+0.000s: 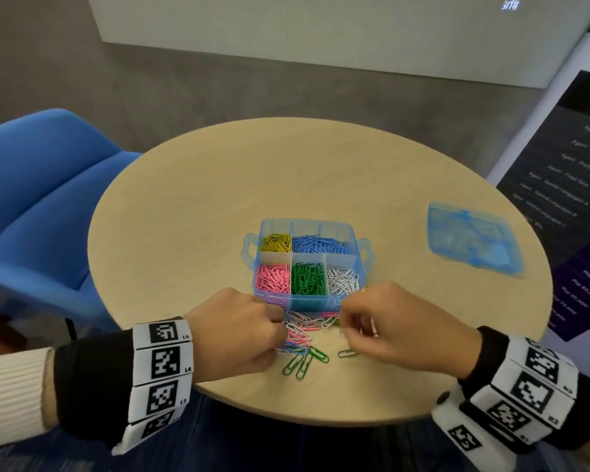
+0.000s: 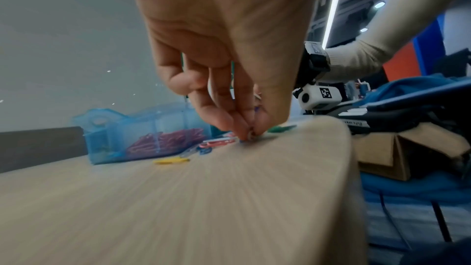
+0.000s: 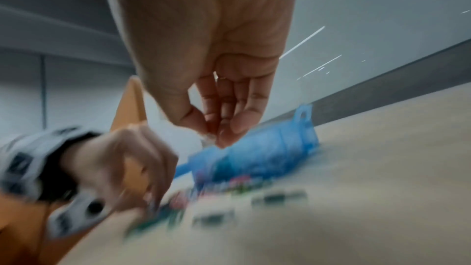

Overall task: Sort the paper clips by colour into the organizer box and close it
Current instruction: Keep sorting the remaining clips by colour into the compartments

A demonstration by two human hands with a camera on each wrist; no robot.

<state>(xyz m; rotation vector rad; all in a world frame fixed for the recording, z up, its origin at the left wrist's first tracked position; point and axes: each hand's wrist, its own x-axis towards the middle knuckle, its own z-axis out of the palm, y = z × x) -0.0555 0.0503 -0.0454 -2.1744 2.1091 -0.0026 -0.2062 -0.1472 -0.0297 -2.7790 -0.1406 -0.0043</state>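
1. Left hand [image 2: 229,51]: fingertips and thumb pressed together, pinching a clip out of the loose paper clips [image 1: 302,332] on the table [image 1: 355,172]. The pinched clip appears blue and white in the left wrist view, but colour is not certain.
2. Right hand [image 1: 402,328]: fingers curled with the tips drawn together. The right wrist view is blurred; something pale may sit between the fingertips, so I cannot tell whether it holds a clip.
3. Task items: the loose clips lie at the near edge of the table, between the two hands and just in front of the organizer box [image 1: 307,260]. The box stands mid-table, uncovered, with yellow, blue, pink, green and white clips in separate compartments. Its lid [image 1: 474,238] lies well apart, toward the right edge.
4. Risks: the loose clips overlap, so lifting one could drag neighbours along and put a wrong colour in a compartment. Green clips [image 1: 304,362] near the table's near edge could be swept off by a wrist.
5. Surroundings: a blue chair [image 1: 41,199] stands beyond the left edge and a dark printed board [image 1: 566,199] beyond the right. Nothing blocks the box; the lid needs a reach across.
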